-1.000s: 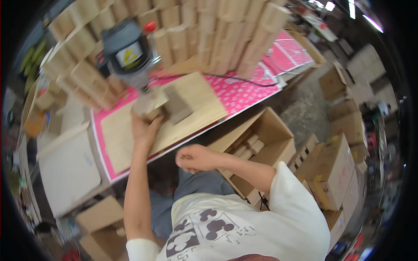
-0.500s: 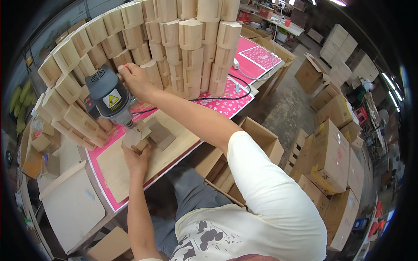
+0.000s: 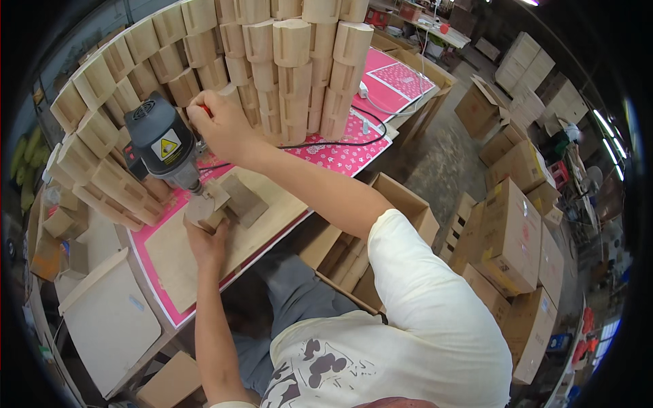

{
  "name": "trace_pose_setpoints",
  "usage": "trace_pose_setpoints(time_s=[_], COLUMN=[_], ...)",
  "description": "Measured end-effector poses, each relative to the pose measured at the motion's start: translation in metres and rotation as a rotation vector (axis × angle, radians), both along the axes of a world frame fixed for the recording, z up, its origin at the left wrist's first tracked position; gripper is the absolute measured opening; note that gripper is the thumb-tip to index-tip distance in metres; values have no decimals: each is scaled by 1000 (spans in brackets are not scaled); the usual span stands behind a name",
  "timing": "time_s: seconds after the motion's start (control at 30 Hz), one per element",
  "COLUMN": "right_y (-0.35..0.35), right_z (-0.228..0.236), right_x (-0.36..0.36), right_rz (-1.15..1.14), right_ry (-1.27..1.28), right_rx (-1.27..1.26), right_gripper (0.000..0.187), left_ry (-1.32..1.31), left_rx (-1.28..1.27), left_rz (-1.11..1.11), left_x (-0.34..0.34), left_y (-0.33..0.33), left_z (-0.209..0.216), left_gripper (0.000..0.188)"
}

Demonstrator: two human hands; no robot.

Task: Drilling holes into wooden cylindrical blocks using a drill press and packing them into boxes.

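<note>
A dark grey drill press (image 3: 158,139) with a yellow warning sticker stands at the left of the worktable, its chuck pointing down. My right hand (image 3: 223,129) is closed around its feed lever, and a bit of the red knob shows at the fingers. Under the chuck sits a pale, rounded wooden block (image 3: 203,212). My left hand (image 3: 206,239) grips this block from the near side, with the fingers partly hidden beneath it. Wooden guide pieces (image 3: 243,202) lie against the block's right side, on a flat plywood board (image 3: 170,262). Whether the bit is inside the wood, I cannot tell.
Tall stacks of grooved wooden blocks (image 3: 292,81) curve around behind the drill. A black cable (image 3: 367,140) crosses the pink patterned table cover (image 3: 326,151). An open carton (image 3: 425,228) holding wooden pieces stands by my legs; more cartons (image 3: 513,231) are piled at the right.
My right hand has shifted a little to the right and nearer relative to the drill, with the lever in it. My left hand stays on the block. The whole view has shifted slightly.
</note>
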State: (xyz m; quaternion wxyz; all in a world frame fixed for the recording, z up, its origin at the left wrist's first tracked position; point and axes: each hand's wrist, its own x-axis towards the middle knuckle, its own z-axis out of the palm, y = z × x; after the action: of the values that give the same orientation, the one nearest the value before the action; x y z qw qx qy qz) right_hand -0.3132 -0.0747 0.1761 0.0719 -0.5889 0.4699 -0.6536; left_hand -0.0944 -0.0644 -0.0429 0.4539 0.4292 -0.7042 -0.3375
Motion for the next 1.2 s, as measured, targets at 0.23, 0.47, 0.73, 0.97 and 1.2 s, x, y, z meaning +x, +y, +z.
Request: trace_pose_setpoints(time_s=[0.23, 0.47, 0.73, 0.97, 1.2], right_y=[55, 52, 54, 3, -70], right_z=[-47, -60, -68, -14, 4], right_x=[4, 0, -7, -14, -19], right_rz=[32, 16, -111, 69, 236], right_ry=[34, 88, 299, 55, -119], right_rx=[-93, -89, -162, -41, 134], right_gripper=[18, 19, 19, 31, 27], left_ry=[-58, -79, -224, -111, -125], left_rx=[-7, 5, -159, -26, -10], left_rz=[41, 54, -7, 67, 66], left_x=[0, 0, 2, -2, -2], left_y=[0, 0, -2, 14, 17], left_z=[1, 2, 7, 29, 37], left_gripper=[91, 89, 75, 96, 96])
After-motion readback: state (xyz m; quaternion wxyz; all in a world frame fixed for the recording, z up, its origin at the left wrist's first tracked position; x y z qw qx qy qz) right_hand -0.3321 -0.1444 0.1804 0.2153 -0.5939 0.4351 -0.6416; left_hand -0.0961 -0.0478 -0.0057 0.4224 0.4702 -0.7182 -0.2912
